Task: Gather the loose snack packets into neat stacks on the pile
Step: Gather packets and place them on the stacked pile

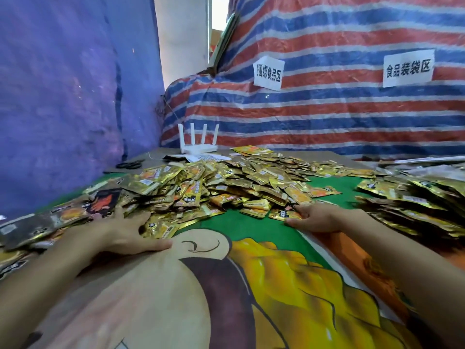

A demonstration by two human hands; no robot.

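Note:
A broad pile of gold and orange snack packets [226, 182] covers the middle of the printed table cloth [251, 285]. My left hand [125, 233] lies flat with spread fingers on the cloth, its fingertips against loose packets at the pile's near left edge. My right hand [317, 217] rests palm down at the pile's near right edge, fingertips touching a gold packet [284, 214]. Neither hand grips anything. More packets lie overlapped in rows at the right [415, 202] and at the far left [37, 227].
A white router [198, 144] with upright antennas stands behind the pile, black scissors [130, 164] to its left. A striped tarp [327, 109] with two paper signs forms the back wall, a blue tarp [63, 96] the left wall.

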